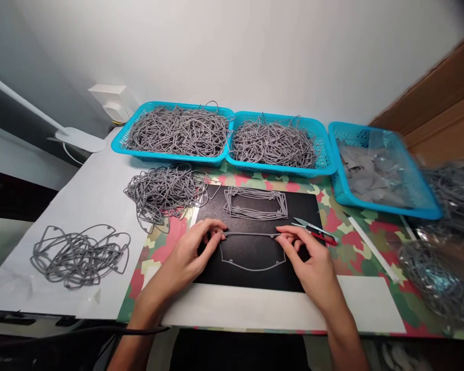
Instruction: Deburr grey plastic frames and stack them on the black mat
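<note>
A thin grey ring [251, 269] with small tabs is stretched between my hands over a black mat [239, 281]. My left hand [199, 245] pinches its upper left corner between thumb and fingers. At the upper right corner, the thumb and fingers of my right hand [303, 247] close on the same ring. Its lower edge bows toward me. Beyond it, a stack of similar grey rings [257, 212] lies on the mat in a rough rectangle. Snips with red handles [322, 237] rest just past my right hand.
Two blue baskets [170, 154] [282, 169] of grey rings stand at the back, a third blue basket [394, 207] with plastic bags at right. Loose ring piles [166, 190] [83, 255] lie left. Bagged rings [436, 278] and a white strip [373, 250] lie right.
</note>
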`<state>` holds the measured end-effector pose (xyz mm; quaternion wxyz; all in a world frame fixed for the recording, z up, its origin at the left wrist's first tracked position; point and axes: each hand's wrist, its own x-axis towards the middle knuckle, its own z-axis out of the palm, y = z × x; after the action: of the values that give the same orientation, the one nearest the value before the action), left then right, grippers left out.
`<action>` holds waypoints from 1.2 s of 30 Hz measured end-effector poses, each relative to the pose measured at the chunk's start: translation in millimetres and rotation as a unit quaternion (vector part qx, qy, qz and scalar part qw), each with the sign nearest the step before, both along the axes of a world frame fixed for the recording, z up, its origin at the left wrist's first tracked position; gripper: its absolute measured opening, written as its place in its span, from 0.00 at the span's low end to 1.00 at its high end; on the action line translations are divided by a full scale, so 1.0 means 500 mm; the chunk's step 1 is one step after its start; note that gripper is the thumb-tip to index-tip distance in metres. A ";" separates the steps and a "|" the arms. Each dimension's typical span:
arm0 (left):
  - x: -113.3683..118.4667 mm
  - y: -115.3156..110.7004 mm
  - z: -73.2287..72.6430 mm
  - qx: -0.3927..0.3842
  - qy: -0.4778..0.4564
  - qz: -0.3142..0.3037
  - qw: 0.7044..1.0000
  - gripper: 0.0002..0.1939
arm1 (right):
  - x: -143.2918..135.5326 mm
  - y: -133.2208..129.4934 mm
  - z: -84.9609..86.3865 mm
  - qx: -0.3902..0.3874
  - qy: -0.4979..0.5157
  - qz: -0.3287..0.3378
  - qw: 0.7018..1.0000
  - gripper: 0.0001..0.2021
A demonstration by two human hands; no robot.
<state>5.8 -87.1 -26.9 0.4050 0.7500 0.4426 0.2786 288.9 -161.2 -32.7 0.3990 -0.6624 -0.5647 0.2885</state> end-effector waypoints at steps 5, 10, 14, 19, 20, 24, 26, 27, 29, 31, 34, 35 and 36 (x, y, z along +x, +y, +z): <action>0.003 -0.004 0.001 0.060 0.006 0.009 0.998 0.08 | -0.005 0.005 0.012 0.017 -0.018 0.007 1.000 0.07; 0.000 -0.013 0.016 0.274 -0.062 0.118 0.952 0.08 | -0.003 -0.001 0.055 0.207 -0.058 0.025 0.976 0.08; -0.008 -0.020 0.029 0.274 -0.058 0.029 0.959 0.13 | 0.016 -0.010 0.057 0.181 -0.066 0.161 0.968 0.09; -0.011 -0.022 0.028 0.278 -0.032 0.045 0.959 0.14 | 0.026 -0.017 0.024 0.172 -0.118 0.123 0.970 0.09; -0.012 -0.021 0.025 0.277 -0.028 0.064 0.958 0.13 | 0.025 -0.017 0.022 0.174 -0.120 0.110 0.971 0.09; -0.016 -0.022 0.007 0.250 -0.020 0.137 0.958 0.12 | 0.021 -0.017 0.023 0.170 -0.128 0.051 0.976 0.07; -0.018 -0.024 0.000 0.229 -0.026 0.162 0.960 0.11 | 0.021 -0.016 0.024 0.171 -0.137 0.030 0.975 0.07; -0.019 -0.025 -0.002 0.221 -0.029 0.171 0.960 0.11 | 0.021 -0.015 0.024 0.172 -0.140 0.022 0.975 0.07; -0.020 -0.026 -0.003 0.214 -0.027 0.180 0.960 0.10 | 0.022 -0.014 0.022 0.174 -0.146 0.011 0.974 0.06; -0.019 -0.026 0.000 0.218 -0.019 0.170 0.961 0.11 | 0.022 -0.014 0.022 0.172 -0.152 -0.006 0.973 0.06; -0.016 -0.024 0.006 0.229 0.000 0.146 0.963 0.11 | 0.023 -0.012 0.023 0.170 -0.157 -0.046 0.972 0.06; -0.014 -0.023 0.008 0.232 0.006 0.140 0.963 0.11 | 0.023 -0.011 0.023 0.170 -0.157 -0.059 0.971 0.06; -0.014 -0.022 0.009 0.234 0.012 0.135 0.963 0.11 | 0.024 -0.010 0.023 0.168 -0.157 -0.068 0.971 0.06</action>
<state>-1.0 -98.2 -22.5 0.1713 0.7602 0.4670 0.4179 300.7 -166.3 -21.2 0.4300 -0.6596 -0.6141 0.0541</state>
